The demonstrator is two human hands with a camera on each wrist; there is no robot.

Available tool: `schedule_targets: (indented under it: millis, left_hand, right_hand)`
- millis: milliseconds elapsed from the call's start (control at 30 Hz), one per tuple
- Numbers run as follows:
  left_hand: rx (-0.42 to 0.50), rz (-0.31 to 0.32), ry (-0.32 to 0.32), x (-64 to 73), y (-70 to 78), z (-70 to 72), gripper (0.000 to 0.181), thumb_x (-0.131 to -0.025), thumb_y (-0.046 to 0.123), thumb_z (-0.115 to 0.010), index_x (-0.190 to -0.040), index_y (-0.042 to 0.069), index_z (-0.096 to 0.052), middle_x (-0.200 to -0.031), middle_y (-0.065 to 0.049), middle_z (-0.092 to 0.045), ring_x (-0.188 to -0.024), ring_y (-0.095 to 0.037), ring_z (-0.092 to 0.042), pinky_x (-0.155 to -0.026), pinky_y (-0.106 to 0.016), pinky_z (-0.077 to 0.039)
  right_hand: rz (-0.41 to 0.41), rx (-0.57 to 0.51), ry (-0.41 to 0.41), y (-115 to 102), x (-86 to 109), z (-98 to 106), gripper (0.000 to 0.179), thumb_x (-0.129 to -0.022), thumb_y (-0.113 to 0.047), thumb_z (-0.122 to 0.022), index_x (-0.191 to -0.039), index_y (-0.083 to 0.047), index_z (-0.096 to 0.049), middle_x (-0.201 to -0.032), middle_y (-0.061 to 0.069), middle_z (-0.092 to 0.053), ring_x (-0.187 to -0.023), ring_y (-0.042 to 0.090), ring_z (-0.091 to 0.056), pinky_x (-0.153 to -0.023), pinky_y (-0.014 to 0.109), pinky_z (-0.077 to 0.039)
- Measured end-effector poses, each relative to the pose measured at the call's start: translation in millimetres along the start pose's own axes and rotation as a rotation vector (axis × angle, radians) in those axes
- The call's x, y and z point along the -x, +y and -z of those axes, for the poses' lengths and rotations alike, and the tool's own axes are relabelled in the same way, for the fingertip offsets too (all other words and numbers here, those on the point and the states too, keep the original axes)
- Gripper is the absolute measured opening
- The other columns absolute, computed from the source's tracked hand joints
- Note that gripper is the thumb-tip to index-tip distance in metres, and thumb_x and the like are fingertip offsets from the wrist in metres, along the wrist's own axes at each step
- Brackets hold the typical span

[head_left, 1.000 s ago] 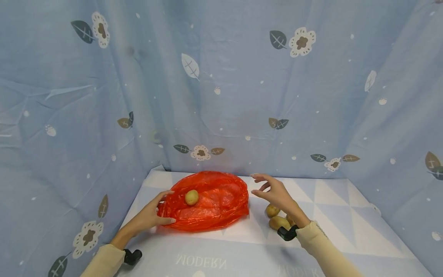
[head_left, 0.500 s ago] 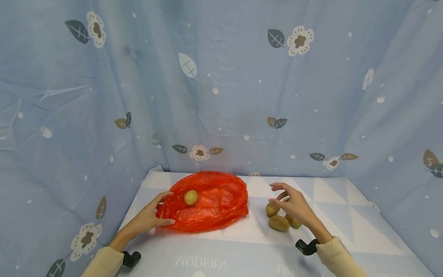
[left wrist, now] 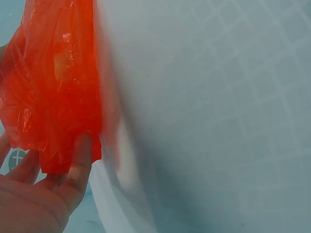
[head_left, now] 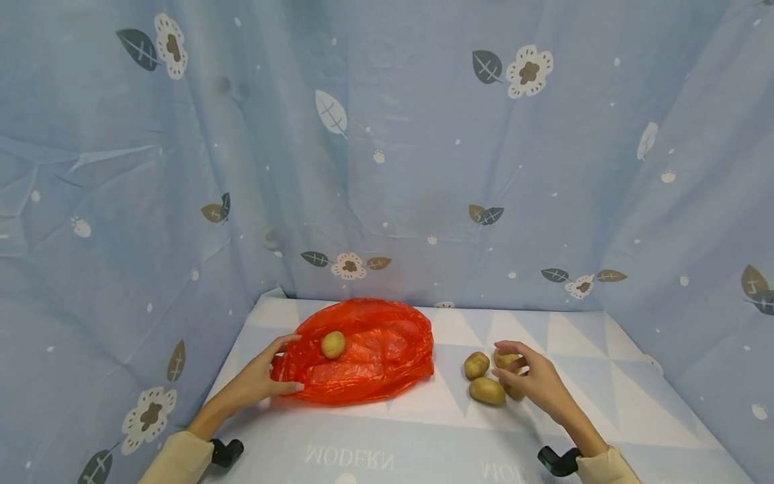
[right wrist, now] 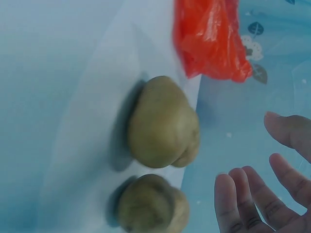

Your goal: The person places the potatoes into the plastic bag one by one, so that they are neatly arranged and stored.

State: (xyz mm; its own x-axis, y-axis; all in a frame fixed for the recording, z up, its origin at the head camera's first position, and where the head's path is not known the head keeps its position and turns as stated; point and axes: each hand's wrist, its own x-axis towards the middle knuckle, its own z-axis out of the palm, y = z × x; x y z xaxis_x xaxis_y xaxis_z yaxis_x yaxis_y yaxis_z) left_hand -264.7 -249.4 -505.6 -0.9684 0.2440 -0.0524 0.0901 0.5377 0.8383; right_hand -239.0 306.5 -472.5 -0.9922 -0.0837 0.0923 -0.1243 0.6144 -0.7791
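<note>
A red plastic bag (head_left: 381,349) lies spread with its mouth facing up on the left part of the table, and one potato (head_left: 333,345) rests in it. My left hand (head_left: 256,380) holds the bag's left edge; in the left wrist view the thumb lies across the red plastic (left wrist: 58,87). On the right, several loose potatoes (head_left: 486,390) sit in a close group. Over the rear right of this group is my right hand (head_left: 538,382), fingers spread and holding nothing; it partly hides two potatoes. The right wrist view shows its fingers apart from the potatoes (right wrist: 158,124).
A patterned white and pale-blue cloth (head_left: 375,444) covers the table. Blue floral curtains (head_left: 411,168) hang behind it and along both sides. Bare cloth separates the bag from the loose potatoes.
My right hand has moved rightward and nearer, from beside the bag to above the loose potatoes, uncovering the front ones. My left hand and the bag have stayed nearly still.
</note>
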Motion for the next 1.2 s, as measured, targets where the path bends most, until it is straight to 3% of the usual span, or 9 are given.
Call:
schedule_targets:
  millis: [600,933,1200]
  left_hand:
    - [0.002,-0.023,0.002,0.4,-2.7,-1.5,0.093,-0.078,0.031,-0.091,-0.155,0.026,-0.038,-0.157,-0.017,-0.038,-0.138,-0.045,-0.041,-0.105,-0.066,-0.044]
    - [-0.013,-0.018,0.005,2.1,0.7,-1.5,0.094,-0.077,0.03,-0.092,-0.154,0.026,-0.038,-0.155,-0.016,-0.039,-0.133,-0.041,-0.044,-0.103,-0.062,-0.048]
    - [-0.025,-0.018,0.006,2.8,0.9,-1.1,0.095,-0.077,0.032,-0.092,-0.154,0.024,-0.038,-0.155,-0.016,-0.04,-0.129,-0.04,-0.047,-0.1,-0.061,-0.05]
  right_hand:
    - [-0.097,0.013,-0.003,24,25.2,4,0.061,-0.087,-0.033,-0.084,-0.14,-0.014,-0.059,-0.135,0.013,-0.063,-0.097,0.019,-0.065,-0.069,0.03,-0.056]
    - [-0.144,-0.005,-0.005,36,29.4,0,0.062,-0.087,-0.031,-0.084,-0.14,-0.012,-0.058,-0.134,0.013,-0.062,-0.096,0.019,-0.065,-0.067,0.031,-0.057]
    - [-0.115,0.02,0.021,38,29.2,-3,0.061,-0.085,-0.027,-0.086,-0.137,-0.01,-0.06,-0.133,0.014,-0.063,-0.093,0.018,-0.066,-0.064,0.029,-0.057]
